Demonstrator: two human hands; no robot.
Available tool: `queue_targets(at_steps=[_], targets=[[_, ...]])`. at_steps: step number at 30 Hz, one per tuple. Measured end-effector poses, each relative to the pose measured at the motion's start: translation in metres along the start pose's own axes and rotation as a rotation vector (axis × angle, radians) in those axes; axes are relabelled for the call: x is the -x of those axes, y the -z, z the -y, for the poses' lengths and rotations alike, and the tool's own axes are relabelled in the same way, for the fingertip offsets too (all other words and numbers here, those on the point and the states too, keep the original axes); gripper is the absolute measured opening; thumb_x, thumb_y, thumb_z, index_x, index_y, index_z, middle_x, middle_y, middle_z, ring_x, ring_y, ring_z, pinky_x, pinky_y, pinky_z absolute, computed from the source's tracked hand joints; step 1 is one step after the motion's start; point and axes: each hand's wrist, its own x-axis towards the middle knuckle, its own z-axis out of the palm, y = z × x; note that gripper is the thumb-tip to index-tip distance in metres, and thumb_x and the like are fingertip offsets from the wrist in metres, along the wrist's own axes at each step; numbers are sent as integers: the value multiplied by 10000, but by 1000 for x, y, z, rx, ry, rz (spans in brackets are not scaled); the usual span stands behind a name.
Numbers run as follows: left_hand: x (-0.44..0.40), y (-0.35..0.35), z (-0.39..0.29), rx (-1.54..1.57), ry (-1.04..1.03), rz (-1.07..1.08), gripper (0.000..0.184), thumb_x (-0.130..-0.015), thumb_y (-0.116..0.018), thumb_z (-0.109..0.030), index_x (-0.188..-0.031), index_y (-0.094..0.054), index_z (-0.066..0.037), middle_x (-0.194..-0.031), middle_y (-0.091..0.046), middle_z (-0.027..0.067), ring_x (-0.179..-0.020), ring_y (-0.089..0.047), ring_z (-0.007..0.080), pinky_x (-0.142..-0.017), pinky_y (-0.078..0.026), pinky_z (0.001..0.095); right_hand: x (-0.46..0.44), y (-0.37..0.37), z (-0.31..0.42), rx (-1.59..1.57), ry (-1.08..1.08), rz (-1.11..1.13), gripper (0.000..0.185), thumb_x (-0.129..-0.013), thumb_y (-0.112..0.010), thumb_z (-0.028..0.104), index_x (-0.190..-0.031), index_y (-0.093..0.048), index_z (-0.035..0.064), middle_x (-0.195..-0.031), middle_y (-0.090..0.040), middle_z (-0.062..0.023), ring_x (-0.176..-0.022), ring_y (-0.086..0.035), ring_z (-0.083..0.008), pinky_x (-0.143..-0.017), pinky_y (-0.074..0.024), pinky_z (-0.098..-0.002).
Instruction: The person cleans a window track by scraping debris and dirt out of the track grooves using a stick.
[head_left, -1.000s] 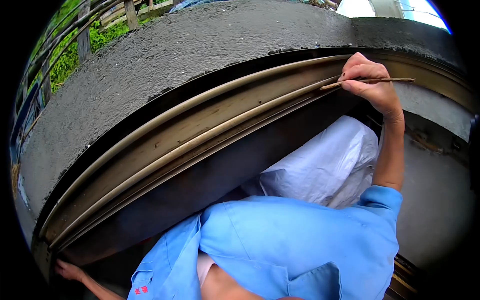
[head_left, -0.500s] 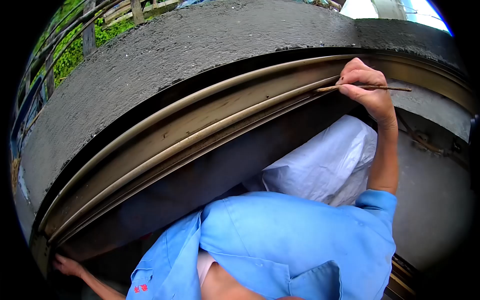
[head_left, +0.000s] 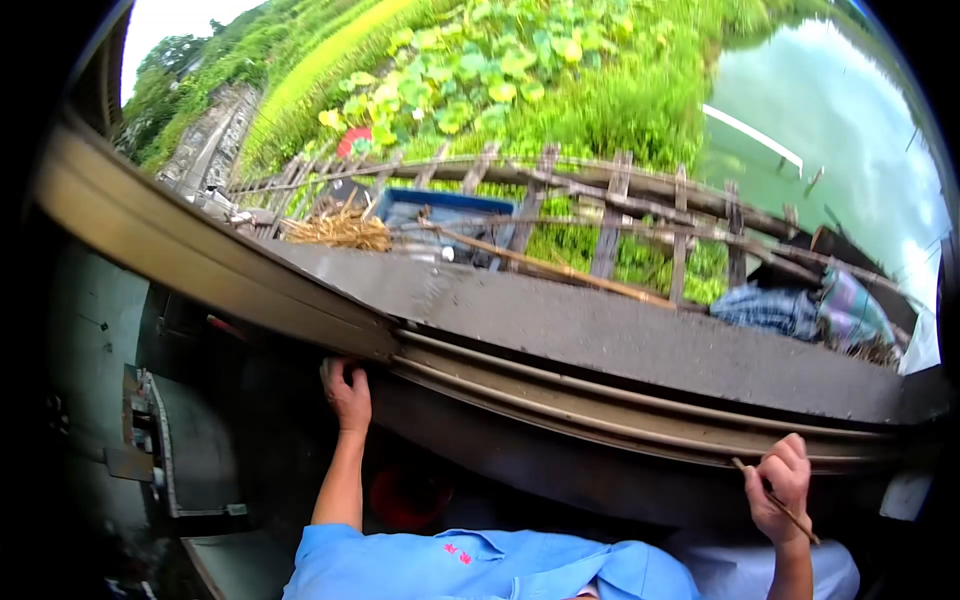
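In the head view my right hand (head_left: 783,485) pinches a thin brown stick (head_left: 797,518). One end of the stick meets the lower edge of the metal window track (head_left: 600,412), and the other sticks out below my palm. At the left end of the track, my left hand (head_left: 348,395) has its fingers curled against the underside of the window frame (head_left: 215,270). Its fingertips are partly lost in shadow. The track has long raised ridges and runs between my two hands.
Beyond the track lies a grey concrete sill (head_left: 620,325). Outside are a wooden rail fence (head_left: 610,215), a blue tub (head_left: 450,205), straw (head_left: 345,230), bundled cloth (head_left: 770,310), plants and green water (head_left: 800,110). Indoors, a dark red round container (head_left: 410,495) stands below.
The view has swung up and left, bringing in the fence, plants and water. My right hand still holds the stick at the track; my left hand stays at the frame's left end.
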Motion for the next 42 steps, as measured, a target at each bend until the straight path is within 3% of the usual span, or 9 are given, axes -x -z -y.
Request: queue_targets(at_steps=[2,3,4,11,20,27,34,37,42], targets=[[-4,2,2,14,-66,-65,79,-724,-527,-63,-795,-538,-32,-807,-524,135,-808,-491,332,-713,-395,403,-7,-5,3,-28,-10,16,217,-566,-655,-21,-567,-449,47,-603,-455,-80,-607,-434,-257,-562,-363,-346],[-9,7,7,3,-85,-69,73,-717,-529,-60,-786,-534,-38,-800,-519,128,-800,-488,329,-705,-394,406,-11,-9,8,-14,-9,6,221,-564,-678,2,-566,-462,50,-596,-465,-73,-606,-439,-251,-566,-367,-346],[-13,-19,-16,-24,-140,-108,69,-710,-531,-57,-778,-530,-43,-793,-515,121,-791,-484,325,-698,-393,409,-11,-15,-35,-16,20,-48,221,-564,-678,2,-566,-462,50,-596,-465,-73,-606,-439,-251,-566,-367,-346],[-15,-24,-21,9,-156,-154,82,-696,-539,-47,-776,-536,-63,-809,-516,110,-794,-483,315,-697,-396,412,-46,-40,-9,35,156,38,253,-578,-721,69,-577,-469,55,-610,-476,-79,-628,-467,-263,-586,-386,-364],[-17,-31,-18,4,-173,-163,88,-699,-550,-55,-785,-542,-70,-819,-525,99,-812,-488,311,-707,-404,411,-114,-152,88,108,374,49,203,-757,-617,199,-685,-496,52,-710,-518,-98,-710,-514,-274,-662,-414,-378],[-17,-31,-16,-9,-197,-163,76,-707,-554,-74,-782,-544,-82,-817,-522,107,-804,-486,313,-709,-403,417,-156,-238,155,111,310,49,214,-783,-583,222,-700,-504,41,-725,-532,-117,-742,-554,-280,-665,-440,-378],[-14,-31,-14,30,-247,-169,92,-723,-547,-64,-815,-548,-73,-842,-518,111,-824,-481,317,-729,-399,419,-120,-160,102,147,169,139,203,-746,-630,245,-675,-554,71,-738,-559,-90,-681,-572,-287,-616,-443,-404],[-13,-30,-15,23,-239,-168,98,-726,-546,-62,-823,-550,-74,-857,-520,110,-837,-480,314,-738,-399,417,-83,-110,51,55,38,19,246,-651,-696,192,-583,-492,71,-579,-498,-67,-570,-526,-272,-556,-384,-380],[-11,-32,-14,28,-199,-158,105,-726,-547,-68,-830,-556,-76,-889,-526,106,-866,-482,312,-762,-399,415,-18,-36,-19,109,-101,-124,242,-600,-709,129,-538,-487,57,-571,-486,-71,-603,-481,-251,-585,-349,-356]])
